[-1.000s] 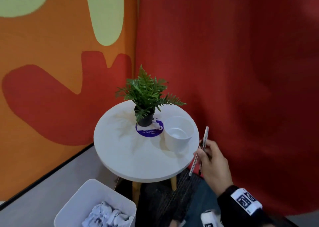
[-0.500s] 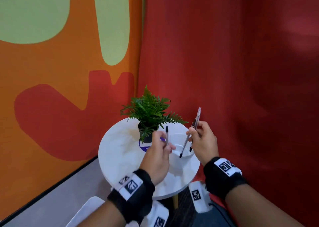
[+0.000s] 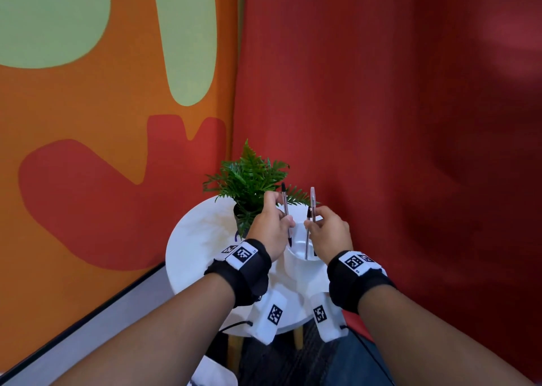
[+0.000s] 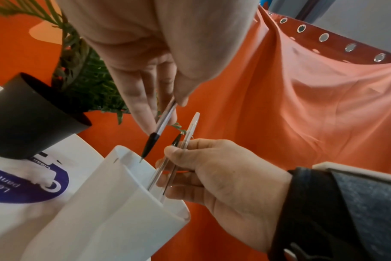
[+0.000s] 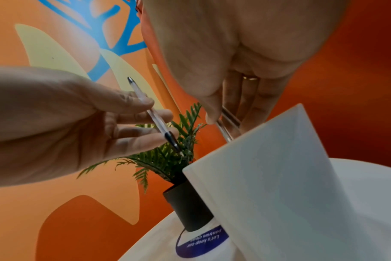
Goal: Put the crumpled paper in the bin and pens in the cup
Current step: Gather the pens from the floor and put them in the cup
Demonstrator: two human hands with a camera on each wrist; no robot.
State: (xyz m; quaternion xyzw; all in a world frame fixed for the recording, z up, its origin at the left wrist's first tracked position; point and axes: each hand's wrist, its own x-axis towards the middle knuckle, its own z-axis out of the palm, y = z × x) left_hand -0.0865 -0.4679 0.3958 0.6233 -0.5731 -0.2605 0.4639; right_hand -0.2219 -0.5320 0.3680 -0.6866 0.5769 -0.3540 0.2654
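A white cup [image 3: 297, 249] stands on the round white table [image 3: 190, 253], between my hands. My left hand [image 3: 286, 217] pinches one clear pen with a black tip [image 4: 162, 122]; it points down with its tip just above the cup's rim [image 4: 123, 155]. My right hand [image 3: 311, 224] pinches two clear pens [image 4: 181, 150] held side by side, their lower ends inside the cup [image 4: 123, 203]. In the right wrist view the left hand's pen [image 5: 153, 115] slants toward the cup [image 5: 268, 176], and the two pens [image 5: 225, 127] drop behind the cup's rim. No crumpled paper shows.
A fern in a black pot [image 3: 249, 186] stands on a purple sticker [image 4: 22, 185] just behind and left of the cup. A corner of the white bin [image 3: 217, 371] shows on the floor below the table. An orange wall and a red curtain close in behind.
Both hands have come forward over the cup. The right hand's two pens have dropped into the cup. The left hand's pen has come down toward the rim.
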